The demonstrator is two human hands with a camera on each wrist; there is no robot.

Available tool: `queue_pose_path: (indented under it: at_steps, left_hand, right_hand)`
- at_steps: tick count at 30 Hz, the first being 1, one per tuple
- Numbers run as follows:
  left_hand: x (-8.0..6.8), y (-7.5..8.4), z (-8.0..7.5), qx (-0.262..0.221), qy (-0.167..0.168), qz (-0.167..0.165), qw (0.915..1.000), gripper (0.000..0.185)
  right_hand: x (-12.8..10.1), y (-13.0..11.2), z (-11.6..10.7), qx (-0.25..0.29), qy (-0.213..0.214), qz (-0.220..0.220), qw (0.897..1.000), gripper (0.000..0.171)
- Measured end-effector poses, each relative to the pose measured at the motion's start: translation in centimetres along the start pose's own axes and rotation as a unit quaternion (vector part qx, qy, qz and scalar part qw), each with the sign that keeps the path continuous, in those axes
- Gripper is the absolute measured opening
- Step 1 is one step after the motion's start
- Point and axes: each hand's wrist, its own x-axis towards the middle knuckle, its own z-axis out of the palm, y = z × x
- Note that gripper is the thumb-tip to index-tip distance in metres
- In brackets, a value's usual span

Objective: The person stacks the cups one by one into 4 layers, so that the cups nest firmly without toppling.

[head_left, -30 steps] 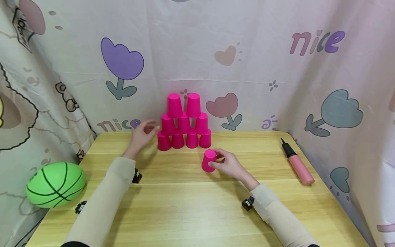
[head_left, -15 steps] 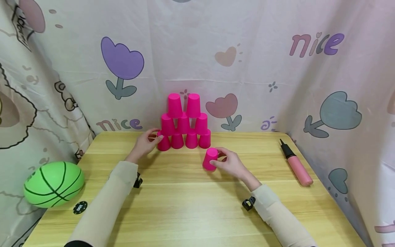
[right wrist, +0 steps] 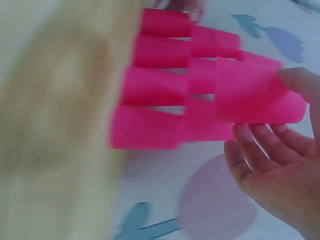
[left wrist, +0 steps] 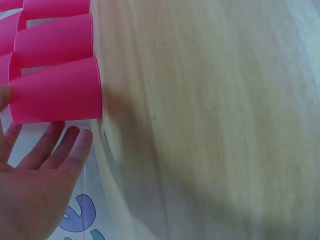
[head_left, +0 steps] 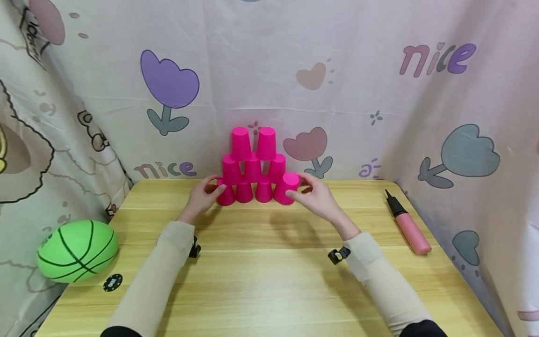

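Note:
A pyramid of pink cups (head_left: 252, 168) stands upside down at the back of the wooden table (head_left: 269, 281), in three rows with two cups on top. My right hand (head_left: 316, 196) pinches one more pink cup (head_left: 289, 181) and holds it off the table, just in front of the pyramid's bottom right corner. In the right wrist view this held cup (right wrist: 255, 95) sits between thumb and fingers, close to the stacked cups (right wrist: 160, 90). My left hand (head_left: 204, 194) rests against the bottom left cup (head_left: 226, 195), its fingers (left wrist: 60, 150) loosely straight beside that cup (left wrist: 57, 90).
A green ball (head_left: 76, 250) lies at the table's left edge with a small black disc (head_left: 111, 282) in front of it. A pink hand pump (head_left: 408, 227) lies at the right. Printed fabric walls close in the back and both sides.
My right hand lifted the loose cup off the table and carried it back to the pyramid's right corner. My left hand came in against the bottom left cup.

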Motion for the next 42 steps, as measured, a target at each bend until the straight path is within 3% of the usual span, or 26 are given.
queue_pose_path:
  at_steps: [8, 18, 31, 42]
  left_hand:
    - [0.0, -0.3, 0.4, -0.022, -0.002, -0.001, 0.9998, 0.055]
    - [-0.2, -0.1, 0.8, -0.034, -0.007, -0.012, 0.9993, 0.054]
    - [-0.2, 0.0, 0.3, -0.033, -0.001, -0.007, 0.9994, 0.054]
    - [-0.2, 0.1, 0.1, -0.024, -0.006, -0.018, 0.9995, 0.054]
  right_hand:
    - [4.4, -5.1, -1.7, 0.013, 0.046, -0.047, 0.998, 0.055]
    - [9.0, -9.3, -1.6, -0.007, 0.055, -0.075, 0.996, 0.052]
    - [13.4, -10.8, -0.2, 0.021, 0.053, -0.039, 0.998, 0.051]
    - [15.6, -11.0, 1.3, -0.011, 0.048, -0.018, 0.999, 0.057]
